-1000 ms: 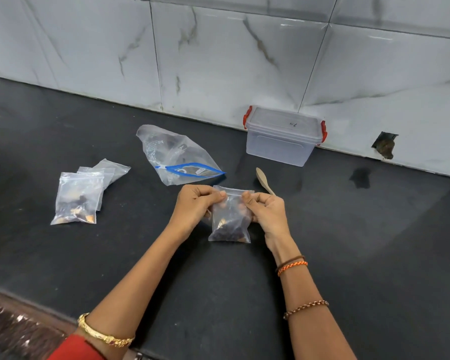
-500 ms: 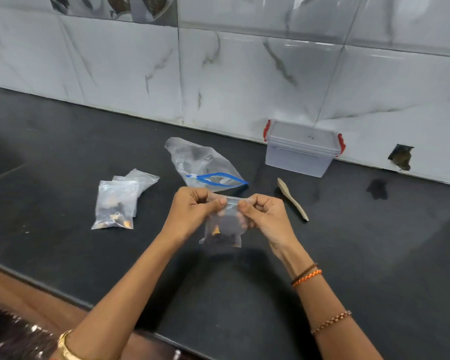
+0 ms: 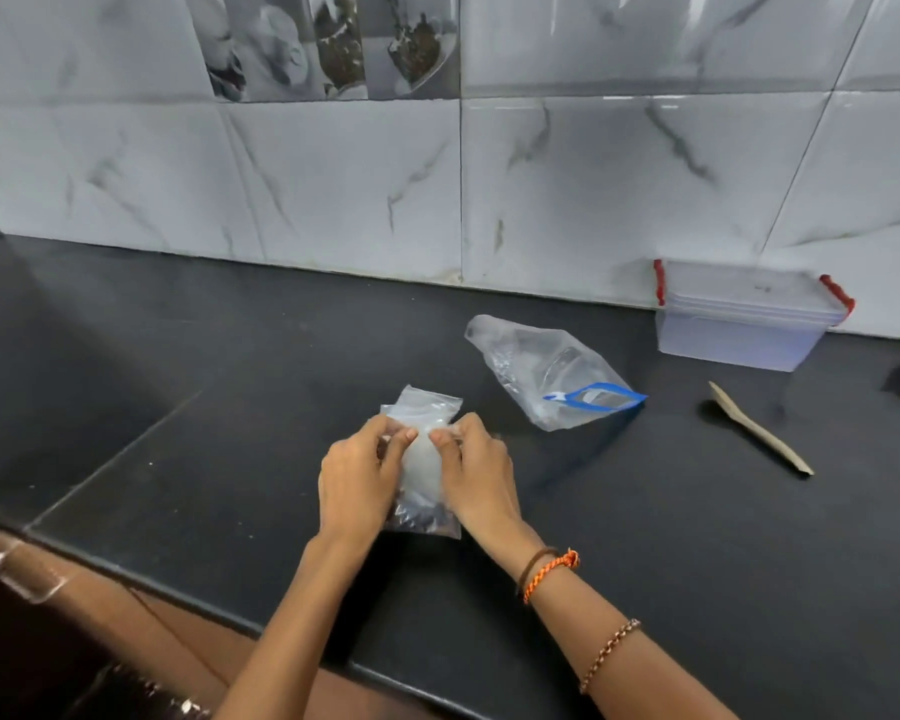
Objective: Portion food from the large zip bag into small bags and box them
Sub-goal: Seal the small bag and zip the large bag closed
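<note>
My left hand and my right hand both pinch the top edge of a small clear bag with dark food at its bottom. It sits over other small clear bags whose tops stick out behind my fingers; whether it rests on them I cannot tell. The large zip bag with a blue zip strip lies crumpled to the right, looking almost empty. A clear lidded box with red clips stands shut against the wall at the right.
A wooden spoon lies on the black counter in front of the box. The counter's front edge runs diagonally below my forearms. A marble-tiled wall closes off the back. A dark stain marks the counter at the far right.
Both hands carried the filled small bag leftward to the pile of small bags. The view swung left and up, so the box and spoon now sit far right.
</note>
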Tool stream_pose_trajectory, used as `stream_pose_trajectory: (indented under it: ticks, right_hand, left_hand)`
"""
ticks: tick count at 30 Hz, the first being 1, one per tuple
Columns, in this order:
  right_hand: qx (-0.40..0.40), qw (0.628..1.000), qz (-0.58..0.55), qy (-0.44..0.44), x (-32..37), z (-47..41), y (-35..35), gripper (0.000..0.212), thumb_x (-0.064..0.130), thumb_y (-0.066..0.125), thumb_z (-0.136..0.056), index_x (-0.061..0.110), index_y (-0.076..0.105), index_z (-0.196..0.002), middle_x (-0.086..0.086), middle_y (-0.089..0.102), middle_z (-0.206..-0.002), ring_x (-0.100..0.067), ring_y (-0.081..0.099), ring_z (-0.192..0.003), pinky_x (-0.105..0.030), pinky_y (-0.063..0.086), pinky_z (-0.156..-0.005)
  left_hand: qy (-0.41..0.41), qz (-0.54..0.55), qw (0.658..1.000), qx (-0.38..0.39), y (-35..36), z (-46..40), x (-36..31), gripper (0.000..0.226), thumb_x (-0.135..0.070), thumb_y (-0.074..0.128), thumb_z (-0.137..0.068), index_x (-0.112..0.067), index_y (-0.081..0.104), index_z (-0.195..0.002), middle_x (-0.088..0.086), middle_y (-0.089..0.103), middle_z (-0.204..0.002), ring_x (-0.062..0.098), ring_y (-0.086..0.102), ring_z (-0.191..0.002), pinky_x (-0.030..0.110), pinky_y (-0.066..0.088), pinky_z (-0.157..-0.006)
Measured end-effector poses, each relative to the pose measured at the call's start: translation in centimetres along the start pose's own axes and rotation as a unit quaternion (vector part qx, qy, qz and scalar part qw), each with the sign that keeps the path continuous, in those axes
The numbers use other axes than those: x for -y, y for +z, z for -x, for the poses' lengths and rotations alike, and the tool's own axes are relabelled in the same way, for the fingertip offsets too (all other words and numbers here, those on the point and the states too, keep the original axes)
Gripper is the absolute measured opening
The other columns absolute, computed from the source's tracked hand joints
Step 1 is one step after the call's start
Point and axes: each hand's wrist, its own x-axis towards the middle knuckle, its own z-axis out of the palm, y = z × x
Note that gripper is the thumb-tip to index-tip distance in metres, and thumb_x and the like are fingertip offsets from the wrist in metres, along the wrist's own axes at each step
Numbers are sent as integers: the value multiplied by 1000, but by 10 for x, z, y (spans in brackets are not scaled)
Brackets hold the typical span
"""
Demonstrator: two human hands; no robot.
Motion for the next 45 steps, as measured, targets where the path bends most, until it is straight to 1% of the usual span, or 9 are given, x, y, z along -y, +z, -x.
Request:
stream_pose_trajectory:
  ticks: [3, 7, 12, 18, 27, 31, 38, 41, 45]
  right_hand:
    - [-3, 998, 67, 12, -6, -3, 13, 26, 38, 44, -95, 12, 48, -93, -12, 66, -97, -32, 59, -93, -35, 40, -69]
    - [-17, 996, 84, 24, -17, -5, 15, 30, 42, 49, -93, 15, 42, -80, 4, 53, -66, -25, 56, -76, -29, 34, -62]
    - [2, 991, 136, 12, -12, -12, 25, 34, 41, 41, -96, 7, 47, -95, -16, 65, -96, -36, 58, -91, -38, 41, -71]
    - [16, 983, 177, 35, -4, -28, 30, 38, 41, 34, -98, 6, 44, -106, -17, 63, -103, -37, 57, -97, -39, 41, -74]
    - [-22, 996, 41, 70, -27, -34, 33, 40, 54, 44, -90, 19, 50, -72, -4, 67, -68, -21, 63, -73, -33, 47, -68]
    - [-29, 997, 14, 64, -28, -33, 30, 43, 48, 44, -93, 23, 38, -59, 4, 48, -55, -13, 53, -57, -30, 40, -57]
    - [-56, 996, -43, 52, -29, -32, 27, 37, 37, 47, -94, 16, 43, -63, 9, 43, -55, -6, 41, -51, -22, 30, -51]
    - [-95, 993, -71, 29, -26, -28, 23, 38, 33, 47, -95, 21, 39, -60, 10, 40, -52, -4, 42, -49, -15, 31, -49]
    - [-181, 974, -123, -52, -27, -20, 7, 31, 29, 50, -94, 16, 46, -66, 11, 39, -49, -6, 41, -47, -28, 37, -51]
  left_hand:
    - [8, -32, 999, 39, 1, -10, 17, 22, -32, 55, -90, -12, 63, -87, -10, 53, -55, 19, 54, -58, 31, 41, -55]
    - [26, -65, 996, 56, 6, -13, 27, 26, -35, 50, -92, -10, 58, -88, -7, 51, -60, 20, 51, -63, 29, 34, -57]
    - [18, -69, 995, 66, 7, -22, 36, 28, -33, 48, -93, -7, 57, -91, 7, 64, -79, 31, 57, -77, 32, 34, -60]
    - [11, -101, 991, 87, 11, -42, 38, 29, -32, 45, -95, -5, 55, -94, 10, 64, -87, 32, 56, -81, 32, 34, -62]
    - [9, -102, 992, 71, 14, -48, 38, 31, -35, 46, -94, -6, 56, -100, 11, 67, -93, 37, 59, -88, 37, 39, -66]
    - [-6, -85, 994, 73, 7, -45, 33, 37, -41, 48, -92, -16, 54, -118, 6, 67, -88, 32, 61, -92, 33, 37, -68]
    - [30, -58, 998, 3, 0, -38, 29, 34, -33, 57, -88, -18, 52, -118, -2, 55, -114, 21, 61, -79, 30, 36, -69]
    - [73, -46, 995, -40, 4, -35, 21, 28, -22, 58, -88, -14, 55, -115, 3, 49, -117, 23, 56, -92, 31, 37, -66]
    - [123, -2, 991, -45, 13, -35, -4, 25, -11, 56, -88, -12, 57, -113, 7, 48, -115, 26, 53, -99, 33, 43, -68]
